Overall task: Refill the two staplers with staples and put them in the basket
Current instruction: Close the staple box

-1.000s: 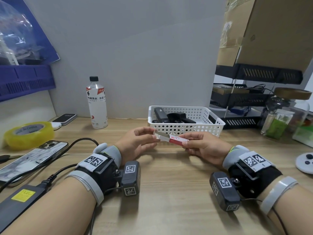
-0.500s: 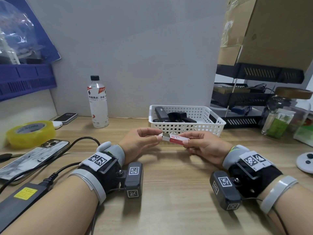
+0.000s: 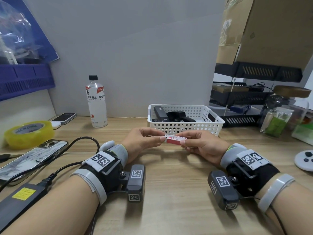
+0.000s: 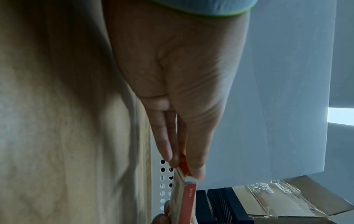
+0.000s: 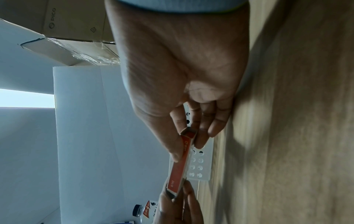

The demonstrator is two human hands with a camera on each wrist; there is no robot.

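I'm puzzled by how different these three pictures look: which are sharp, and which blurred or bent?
Head view: sharp and evenly lit, though wide-angle bending curves the desk edge. Left wrist view: dim, the desk smeared, the staple box end soft. Right wrist view: the right hand reasonably clear, the wood beside it streaked with blur.

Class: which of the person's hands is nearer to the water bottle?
Left. The left hand is in front of the water bottle, slightly to its right; the right hand is farther right, before the basket.
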